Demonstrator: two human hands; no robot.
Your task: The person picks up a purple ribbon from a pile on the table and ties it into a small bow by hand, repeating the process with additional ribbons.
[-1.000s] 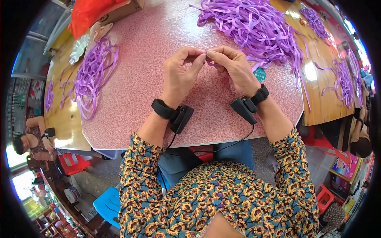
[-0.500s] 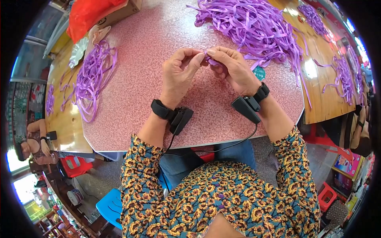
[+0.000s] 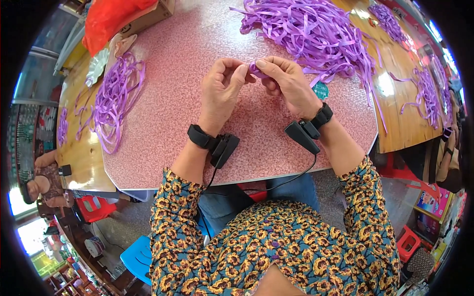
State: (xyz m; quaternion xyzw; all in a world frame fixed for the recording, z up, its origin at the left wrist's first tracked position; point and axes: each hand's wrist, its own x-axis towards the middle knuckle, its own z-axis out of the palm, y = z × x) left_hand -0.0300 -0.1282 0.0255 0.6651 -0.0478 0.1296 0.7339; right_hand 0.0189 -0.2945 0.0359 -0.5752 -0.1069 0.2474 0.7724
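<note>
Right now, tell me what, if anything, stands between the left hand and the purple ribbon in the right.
Nothing visible does: the left hand is right beside the purple ribbon pinched in the right hand. Whether it touches the ribbon is unclear.

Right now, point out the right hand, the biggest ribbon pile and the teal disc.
Right hand (image 3: 293,86), head view: its back, near the thumb's base.
Biggest ribbon pile (image 3: 318,40), head view: middle of the purple tangle.
Teal disc (image 3: 321,91), head view: middle of its visible face.
</note>
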